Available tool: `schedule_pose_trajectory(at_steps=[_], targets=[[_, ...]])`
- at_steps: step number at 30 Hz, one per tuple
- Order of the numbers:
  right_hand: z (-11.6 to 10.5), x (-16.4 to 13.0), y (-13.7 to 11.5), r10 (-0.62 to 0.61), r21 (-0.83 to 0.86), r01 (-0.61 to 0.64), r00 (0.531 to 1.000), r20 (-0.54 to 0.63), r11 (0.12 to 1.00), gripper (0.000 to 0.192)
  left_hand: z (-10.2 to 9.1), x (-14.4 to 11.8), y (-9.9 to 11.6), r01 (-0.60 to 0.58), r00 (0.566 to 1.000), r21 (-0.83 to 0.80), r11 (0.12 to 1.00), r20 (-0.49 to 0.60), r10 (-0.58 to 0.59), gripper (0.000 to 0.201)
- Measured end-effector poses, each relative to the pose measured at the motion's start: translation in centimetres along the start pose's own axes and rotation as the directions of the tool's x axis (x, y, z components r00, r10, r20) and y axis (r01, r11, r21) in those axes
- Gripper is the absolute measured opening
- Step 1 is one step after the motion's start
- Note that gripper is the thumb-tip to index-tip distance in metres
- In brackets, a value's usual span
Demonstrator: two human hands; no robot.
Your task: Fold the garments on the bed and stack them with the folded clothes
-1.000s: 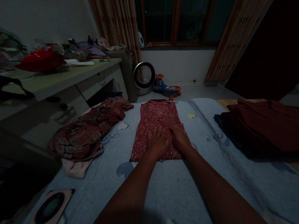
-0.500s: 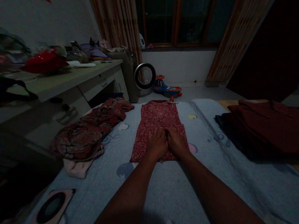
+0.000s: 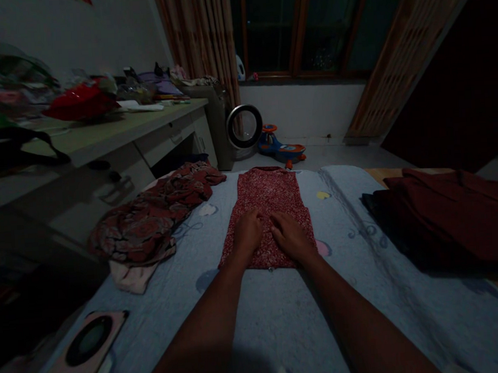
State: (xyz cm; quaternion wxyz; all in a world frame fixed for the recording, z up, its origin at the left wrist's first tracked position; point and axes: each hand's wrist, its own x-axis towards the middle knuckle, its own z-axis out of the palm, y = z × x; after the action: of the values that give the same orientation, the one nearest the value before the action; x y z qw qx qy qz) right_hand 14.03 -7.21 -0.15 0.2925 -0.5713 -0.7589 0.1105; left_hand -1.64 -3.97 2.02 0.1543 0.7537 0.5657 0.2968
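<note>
A dark red garment (image 3: 268, 188) with a pale speckled print lies folded in a long, flat shape on the bed, its collar at the far end. Both hands rest on its nearer half, a small gap between them. My left hand (image 3: 248, 232) is on the left part, back of the hand up, fingers slightly bent and holding nothing that I can see. On the right part lies my right hand (image 3: 292, 237), its thumb apart from the loosely bent fingers. No cloth shows gathered in either hand.
A rumpled patterned garment (image 3: 138, 231) lies left, by a desk (image 3: 146, 128). Folded dark clothes (image 3: 451, 215) are stacked right on the blue bed cover (image 3: 277, 324). A pinkish flat object with a dark disc (image 3: 88, 342) is near left. Beyond stand a washing machine (image 3: 219, 129) and ride-on toy (image 3: 280, 148).
My hands were together at the garment's middle and have moved apart, the left one going left and the right one slightly right. The garment stays in place.
</note>
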Motion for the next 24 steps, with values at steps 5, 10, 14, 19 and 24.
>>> schedule_pose_trajectory(at_steps=[5,10,14,19,24], targets=[[-0.3,-0.1,-0.9,0.014,-0.170,0.004,0.994,0.104,0.985,0.047,0.4,-0.4,-0.1,-0.123,0.987,0.196,0.973,0.127,0.099,0.029],[-0.5,-0.1,-1.4,0.032,-0.261,0.016,0.983,0.179,0.965,0.051,0.8,-0.8,-0.2,-0.136,0.980,0.260,0.956,0.177,0.092,0.044],[-0.5,-0.1,-1.4,0.041,-0.290,0.020,0.978,0.203,0.957,0.052,0.9,-0.9,-0.6,-0.133,0.972,0.303,0.944,0.226,0.064,0.051],[-0.6,-0.2,-1.3,0.036,-0.305,0.030,0.977,0.209,0.952,0.053,0.4,-0.5,-1.1,-0.093,0.967,0.357,0.929,0.256,-0.001,0.054],[-0.7,-0.1,-1.3,0.048,-0.300,0.022,0.974,0.223,0.954,0.052,-0.2,-0.1,-1.6,-0.035,0.956,0.390,0.920,0.280,-0.082,0.062]])
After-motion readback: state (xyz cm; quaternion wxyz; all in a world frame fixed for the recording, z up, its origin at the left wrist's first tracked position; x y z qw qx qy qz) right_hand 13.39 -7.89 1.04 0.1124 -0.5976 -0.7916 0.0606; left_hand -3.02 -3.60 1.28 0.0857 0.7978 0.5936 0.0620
